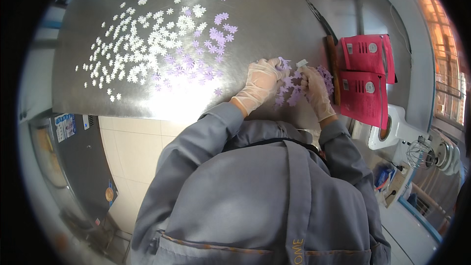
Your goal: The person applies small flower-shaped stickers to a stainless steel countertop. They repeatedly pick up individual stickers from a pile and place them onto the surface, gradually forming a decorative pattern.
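My left hand [257,82], in a clear thin glove, pinches a thin purple piece [284,63] at its fingertips. My right hand [315,90], gloved too, grips a small whitish object [302,63] whose exact kind I cannot tell. Between the hands, on the metal table [272,18], lie purple scraps with cut-out edges [289,90]. Another crumpled purple clump [326,79] sits just right of my right hand. Left of my hands, small purple flower cut-outs [217,36] are scattered beside many white ones [136,44], some of them overlapping.
A black-bladed knife [320,18] lies by a wooden stick [333,70] on the right. Two pink pouches [364,53] bearing writing lie beyond it. A white stand mixer [393,125] with a wire whisk [419,154] stands at lower right. A dark cabinet [79,158] stands lower left.
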The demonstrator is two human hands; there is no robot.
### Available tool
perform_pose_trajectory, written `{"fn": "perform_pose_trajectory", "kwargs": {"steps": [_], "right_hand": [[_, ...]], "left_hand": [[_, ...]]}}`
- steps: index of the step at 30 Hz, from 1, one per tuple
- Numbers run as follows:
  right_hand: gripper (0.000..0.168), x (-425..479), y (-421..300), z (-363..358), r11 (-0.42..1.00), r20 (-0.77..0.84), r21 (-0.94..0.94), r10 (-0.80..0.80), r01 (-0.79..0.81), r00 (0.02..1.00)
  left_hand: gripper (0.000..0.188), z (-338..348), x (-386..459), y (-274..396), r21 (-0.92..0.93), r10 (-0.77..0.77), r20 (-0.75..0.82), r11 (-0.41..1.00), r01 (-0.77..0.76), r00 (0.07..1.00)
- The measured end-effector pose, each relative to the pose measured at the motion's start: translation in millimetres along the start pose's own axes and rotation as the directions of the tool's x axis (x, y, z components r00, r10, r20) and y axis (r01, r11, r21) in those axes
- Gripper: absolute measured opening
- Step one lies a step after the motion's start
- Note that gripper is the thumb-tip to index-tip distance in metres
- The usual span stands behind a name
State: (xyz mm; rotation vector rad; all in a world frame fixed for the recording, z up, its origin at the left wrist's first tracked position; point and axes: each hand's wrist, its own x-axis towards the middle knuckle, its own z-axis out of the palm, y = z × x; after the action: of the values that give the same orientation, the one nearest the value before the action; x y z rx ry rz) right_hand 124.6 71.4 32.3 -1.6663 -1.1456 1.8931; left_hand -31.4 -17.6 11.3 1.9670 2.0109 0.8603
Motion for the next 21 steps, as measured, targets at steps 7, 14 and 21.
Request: {"fn": "perform_pose_trajectory", "kwargs": {"steps": [7, 14, 21], "right_hand": [[0.020, -7.8, 0.0, 3.4, 0.999, -0.033, -0.038, 0.007, -0.009, 0.999], [0.024, -12.0, -12.1, 13.1, 0.067, 0.421, -0.857, -0.480, 0.511, 0.770], [0.018, -9.3, -27.6, 33.0, -0.324, 0.554, -0.822, -0.268, 0.468, 0.788]], "left_hand": [[0.016, -23.1, 1.6, -5.1, -0.383, -0.248, 0.119, 0.882, 0.275, 0.962], [0.046, -8.1, -1.6, -16.6, -0.021, -0.085, -0.007, 0.996, 0.085, 0.996], [0.057, -6.3, -2.8, -19.5, -0.065, -0.136, 0.047, 0.988, 0.139, 0.990]]}}
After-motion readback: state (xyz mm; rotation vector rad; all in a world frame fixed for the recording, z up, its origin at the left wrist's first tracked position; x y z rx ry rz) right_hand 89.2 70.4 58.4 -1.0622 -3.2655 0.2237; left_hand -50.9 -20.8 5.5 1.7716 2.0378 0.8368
